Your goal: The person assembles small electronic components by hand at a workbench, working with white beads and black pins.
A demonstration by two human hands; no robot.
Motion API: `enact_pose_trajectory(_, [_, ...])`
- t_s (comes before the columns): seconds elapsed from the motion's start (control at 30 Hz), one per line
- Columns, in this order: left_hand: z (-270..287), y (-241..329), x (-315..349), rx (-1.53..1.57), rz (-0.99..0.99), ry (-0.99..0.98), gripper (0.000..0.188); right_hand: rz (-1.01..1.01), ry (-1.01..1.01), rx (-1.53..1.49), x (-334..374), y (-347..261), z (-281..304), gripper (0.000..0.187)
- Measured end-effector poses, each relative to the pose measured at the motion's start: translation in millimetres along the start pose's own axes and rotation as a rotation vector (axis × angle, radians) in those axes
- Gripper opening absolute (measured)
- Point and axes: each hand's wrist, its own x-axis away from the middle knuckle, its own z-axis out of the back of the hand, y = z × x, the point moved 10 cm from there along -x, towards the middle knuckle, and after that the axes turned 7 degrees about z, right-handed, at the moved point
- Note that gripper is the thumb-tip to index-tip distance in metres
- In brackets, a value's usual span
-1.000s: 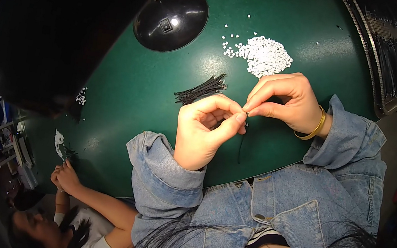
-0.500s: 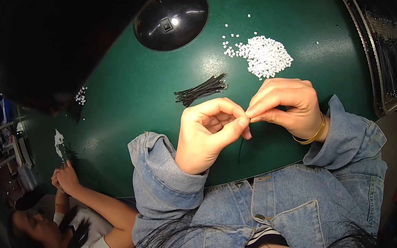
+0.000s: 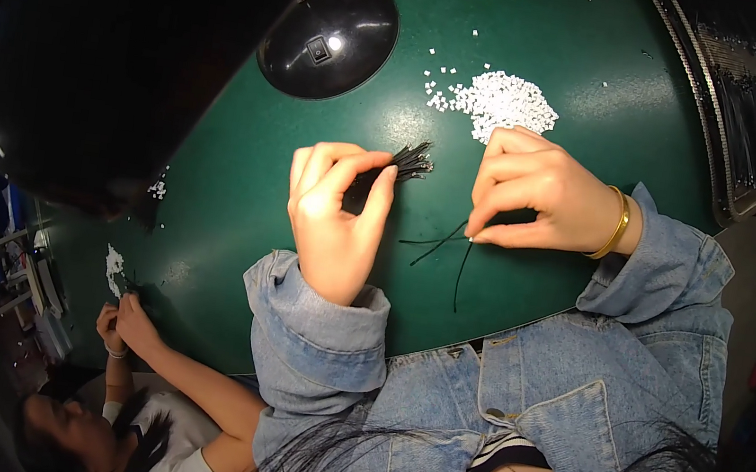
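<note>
Left hand (image 3: 335,216) over green table (image 3: 241,189), thumb + fingers pinching near end of a bundle of thin black wires (image 3: 399,164); bundle lying on table, far tips fanned out just right of fingers. Right hand (image 3: 536,195) to the right, well apart from left one, fingers curled, tips pressed together on end of a loose black wire (image 3: 439,241); a few more thin wires lying on table betw. the hands, one running toward near edge. Gold bangle (image 3: 616,225) on right wrist, blue denim sleeves on both arms. Pile of small white bits (image 3: 507,103) just beyond right hand, some stray bits scattered to its left. Round black lamp base (image 3: 330,35) farther off, far left of pile. Dark tray (image 3: 747,113) at far right edge. Near left: another person's hands (image 3: 120,326) close together at table edge, next to a small white heap (image 3: 114,261); what they hold too small to tell.
</note>
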Motion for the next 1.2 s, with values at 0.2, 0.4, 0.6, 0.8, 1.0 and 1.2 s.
enact_pose_trajectory(0.2, [-21,3,21,-0.210,-0.054,0.034,0.010,-0.010,-0.093,0.036,13,12,-4,0.008])
enact_pose_trajectory(0.4, [-40,2,34,-0.089,0.011,-0.156,0.009,-0.007,0.287,0.568,0,30,20,0.010])
enact_pose_trajectory(0.6, [-39,6,40,-0.031,0.050,-0.203,0.008,0.052,0.249,0.629,0,33,14,0.011])
enact_pose_trajectory(0.8, [-35,-2,41,0.182,0.210,-0.217,0.008,-0.038,0.280,0.554,4,32,26,0.009])
enact_pose_trajectory(1.0, [-40,-12,45,0.692,0.511,-0.242,0.009,-0.388,0.422,-0.271,18,47,23,0.008])
enact_pose_trajectory(1.2, [-53,-11,49,0.885,0.554,-0.357,0.011,-0.469,0.246,-0.846,22,43,-22,0.009])
